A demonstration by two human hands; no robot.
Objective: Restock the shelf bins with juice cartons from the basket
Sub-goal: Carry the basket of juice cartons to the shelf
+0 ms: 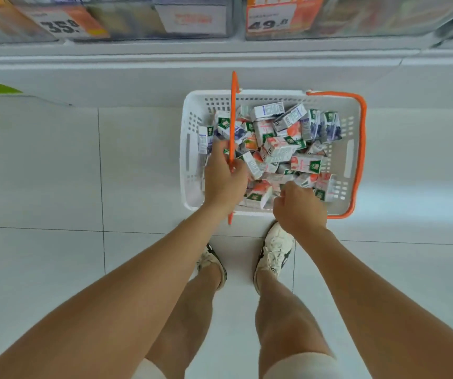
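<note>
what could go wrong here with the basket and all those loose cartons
1. The left hand has its grip on only the upright orange handle, while the other handle lies down along the right rim. Lifting now could tilt the basket and spill cartons.
2. The right hand digs into a loose jumble, so pulling one carton out may crush or flick out its neighbours.

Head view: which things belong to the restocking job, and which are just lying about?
Job: basket, juice cartons, shelf bins, left hand gripping the raised handle, right hand over the cartons.
Lying about: price tags, shoes, floor tiles.
</note>
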